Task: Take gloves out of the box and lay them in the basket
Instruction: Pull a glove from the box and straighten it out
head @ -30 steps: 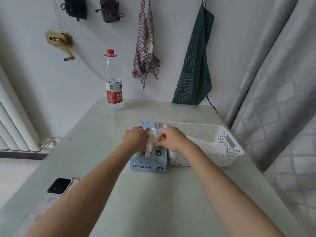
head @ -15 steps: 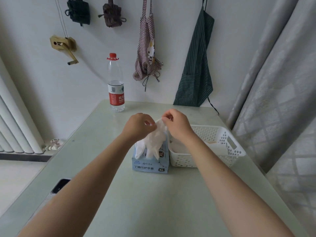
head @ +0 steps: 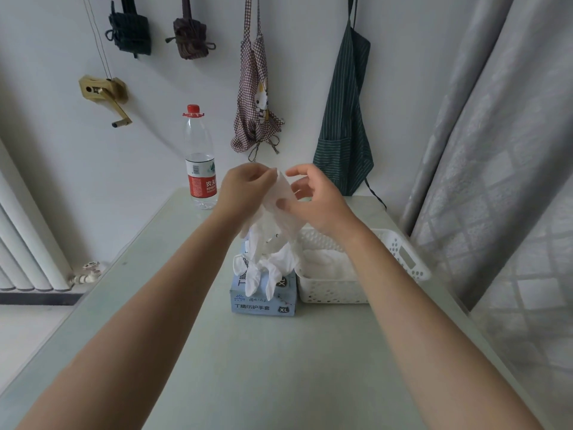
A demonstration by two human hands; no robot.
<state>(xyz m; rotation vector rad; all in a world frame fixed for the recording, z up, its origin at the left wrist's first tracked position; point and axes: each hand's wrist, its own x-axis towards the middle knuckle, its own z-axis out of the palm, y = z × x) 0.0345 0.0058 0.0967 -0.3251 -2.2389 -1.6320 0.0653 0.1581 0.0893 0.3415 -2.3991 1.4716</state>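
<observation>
Both hands rose from the box, lifting white gloves well above it. Left hand keeps pinching the cuff; right hand now pinches lower down.

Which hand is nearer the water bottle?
Left. The left hand is just right of the water bottle; the right hand is farther right, above the basket.

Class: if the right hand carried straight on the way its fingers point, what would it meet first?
Probably the white glove pinched between both hands, then the left hand just beyond; depth is hard to judge.
</observation>
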